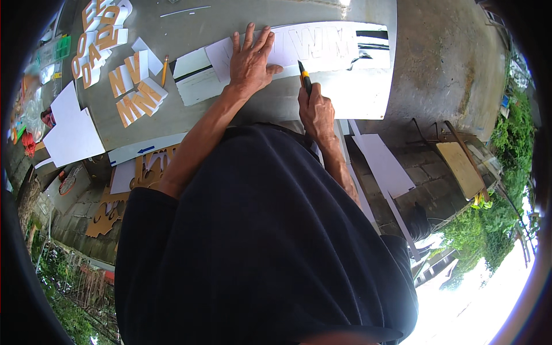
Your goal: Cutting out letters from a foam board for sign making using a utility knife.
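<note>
A white sheet (282, 60) with outlined block letters lies on a longer white board (351, 95) that has black stripes at its ends. My left hand (250, 63) presses flat on the sheet, fingers spread. In my right hand (316, 113) is a yellow and black utility knife (305, 77), its tip down at the lower edge of an outlined letter. To the left lie cut-out letters (141, 100) with brown faces and white sides. Beside them rests a yellow pencil (165, 70).
More cut-out letters (103, 43) stand in a group at the table's far left. A white sheet (75, 129) hangs over the left edge of the grey table (201, 123). Brown cut scraps (106, 213) lie below, and white strips (382, 164) lean at the right.
</note>
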Demonstrator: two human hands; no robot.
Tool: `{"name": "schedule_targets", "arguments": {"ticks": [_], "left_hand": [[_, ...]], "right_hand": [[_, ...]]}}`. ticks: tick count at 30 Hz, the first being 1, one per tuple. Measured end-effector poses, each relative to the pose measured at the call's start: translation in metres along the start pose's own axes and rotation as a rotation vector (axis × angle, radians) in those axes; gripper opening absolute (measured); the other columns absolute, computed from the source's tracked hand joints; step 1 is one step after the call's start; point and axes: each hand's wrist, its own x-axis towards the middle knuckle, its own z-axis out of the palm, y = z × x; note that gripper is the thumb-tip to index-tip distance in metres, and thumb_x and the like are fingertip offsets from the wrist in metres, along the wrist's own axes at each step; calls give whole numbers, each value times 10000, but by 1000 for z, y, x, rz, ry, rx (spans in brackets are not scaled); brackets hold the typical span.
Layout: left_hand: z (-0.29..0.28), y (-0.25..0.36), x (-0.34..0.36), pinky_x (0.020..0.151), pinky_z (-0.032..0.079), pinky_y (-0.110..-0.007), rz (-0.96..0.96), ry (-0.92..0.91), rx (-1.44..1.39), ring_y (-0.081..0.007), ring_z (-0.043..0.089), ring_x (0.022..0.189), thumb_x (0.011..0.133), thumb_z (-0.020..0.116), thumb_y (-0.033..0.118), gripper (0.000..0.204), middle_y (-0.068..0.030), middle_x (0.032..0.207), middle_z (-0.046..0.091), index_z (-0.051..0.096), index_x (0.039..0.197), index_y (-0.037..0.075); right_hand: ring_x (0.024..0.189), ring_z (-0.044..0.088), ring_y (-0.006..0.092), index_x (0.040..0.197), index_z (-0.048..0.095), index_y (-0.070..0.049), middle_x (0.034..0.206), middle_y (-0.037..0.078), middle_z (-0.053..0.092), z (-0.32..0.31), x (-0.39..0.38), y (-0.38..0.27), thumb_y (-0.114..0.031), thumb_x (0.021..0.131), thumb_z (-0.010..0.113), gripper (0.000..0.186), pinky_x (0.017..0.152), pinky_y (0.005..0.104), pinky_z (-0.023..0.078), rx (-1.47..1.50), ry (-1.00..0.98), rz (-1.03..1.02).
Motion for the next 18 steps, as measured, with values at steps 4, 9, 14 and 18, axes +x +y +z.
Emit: {"name": "schedule_targets", "arguments": {"ticks": [4,9,14,18], "left_hand": [[9,-4,-5,1197,260,-576,8,26,-97,-320,319,1487,736,822,461,865,-48,1579,418,521,1441,59],[6,-1,-2,1199,258,-568,-17,-3,-123,-322,327,1488,704,855,414,886,-63,1579,425,521,1442,56],[3,-1,-4,1199,255,-570,-38,-9,-144,-325,325,1490,690,869,384,889,-69,1579,426,524,1441,56],[3,0,-5,1198,253,-571,-41,-8,-148,-325,320,1492,690,869,386,887,-66,1579,427,526,1435,48]], "right_hand": [[634,660,500,984,512,-13,674,275,654,-4,47,-14,-343,1016,519,332,605,566,528,-34,44,-113],[711,682,505,1010,532,2,734,290,668,4,88,-23,-364,1018,496,368,657,573,538,-120,27,-150],[805,701,502,1025,542,21,808,324,679,1,97,-35,-351,1004,493,376,749,581,546,-126,-54,-108],[814,708,491,1033,545,25,824,320,687,0,97,-37,-338,996,505,367,762,564,553,-156,-67,-88]]}}
